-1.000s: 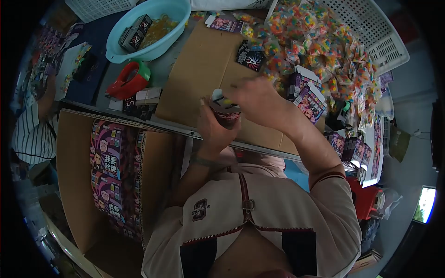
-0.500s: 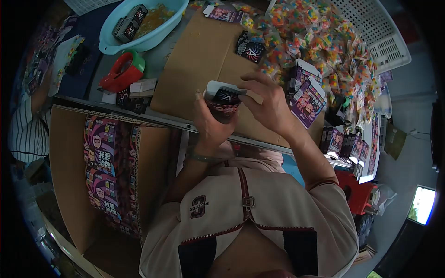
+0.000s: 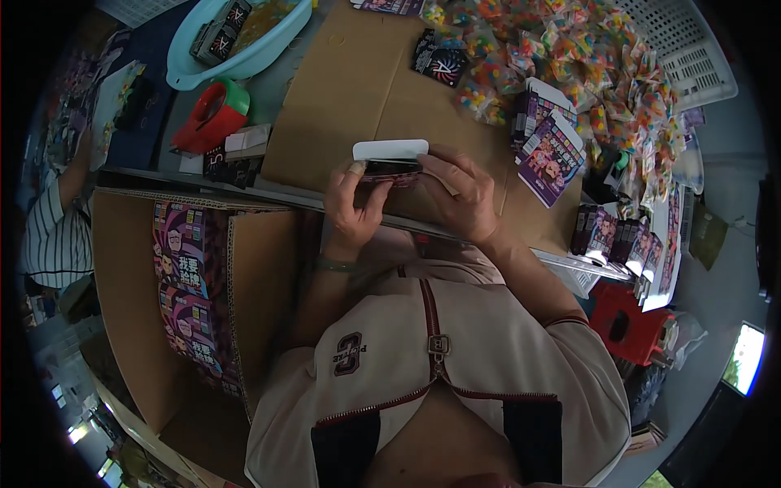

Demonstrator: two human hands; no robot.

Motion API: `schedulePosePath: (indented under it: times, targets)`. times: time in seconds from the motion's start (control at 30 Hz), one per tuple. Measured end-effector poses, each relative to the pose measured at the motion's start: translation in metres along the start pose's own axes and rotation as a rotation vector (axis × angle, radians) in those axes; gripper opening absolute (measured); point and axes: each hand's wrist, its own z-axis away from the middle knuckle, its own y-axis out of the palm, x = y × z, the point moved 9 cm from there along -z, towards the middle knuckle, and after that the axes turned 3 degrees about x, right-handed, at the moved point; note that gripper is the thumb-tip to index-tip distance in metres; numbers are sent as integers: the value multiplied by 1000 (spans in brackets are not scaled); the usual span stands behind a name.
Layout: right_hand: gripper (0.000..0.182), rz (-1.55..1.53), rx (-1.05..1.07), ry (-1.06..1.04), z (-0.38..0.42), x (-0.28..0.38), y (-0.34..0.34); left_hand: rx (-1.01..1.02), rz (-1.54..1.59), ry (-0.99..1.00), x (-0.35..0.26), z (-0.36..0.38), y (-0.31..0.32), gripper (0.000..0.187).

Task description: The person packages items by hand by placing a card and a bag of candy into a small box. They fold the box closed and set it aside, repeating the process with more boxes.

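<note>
A small purple card box [image 3: 397,178] with its white top flap raised is held between my hands, near the table's front edge. My left hand [image 3: 355,205] is closed on its left side, the thumb up by the flap. On the right, my right hand [image 3: 462,191] grips the box's upper corner with thumb and fingers. Something dark shows inside the box mouth; most of it is hidden. Beyond lie black packs with a white "A" print [image 3: 441,62]. Flat purple cartons [image 3: 552,159] rest to the right of my right hand.
Candy bags [image 3: 561,49] are heaped at the back right beside a white basket [image 3: 691,65]. A blue basin [image 3: 185,75] and a red-green tape dispenser [image 3: 210,122] stand left. A large carton [image 3: 122,285] with purple boxes is at my left. A person in striped clothing [image 3: 57,236] is at far left.
The box has tilted so its flap faces me and its black contents show less. My right hand has come down from above onto the box's right side.
</note>
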Motion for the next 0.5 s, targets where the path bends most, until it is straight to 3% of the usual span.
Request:
schedulePosePath:
  times: [0.17,0.23,0.3,0.33,0.4,0.5]
  targets:
    - [30,14,77,-215,-8,17,4,57,-44,43,-6,-15,-18,38]
    - [30,-1,122,-189,-4,12,7,98,-90,80,-10,-18,-21,36]
    - [31,-6,161,-165,-2,13,11,161,122,-179,8,-16,-20,31]
    - [32,-4,132,-51,-3,12,9,163,125,-173,3,-18,-21,31]
    - [32,7,91,55,-11,7,2,29,552,-540,27,-13,-19,20]
    - [30,-86,178,17,-19,9,4,212,523,-574,32,-15,-15,15]
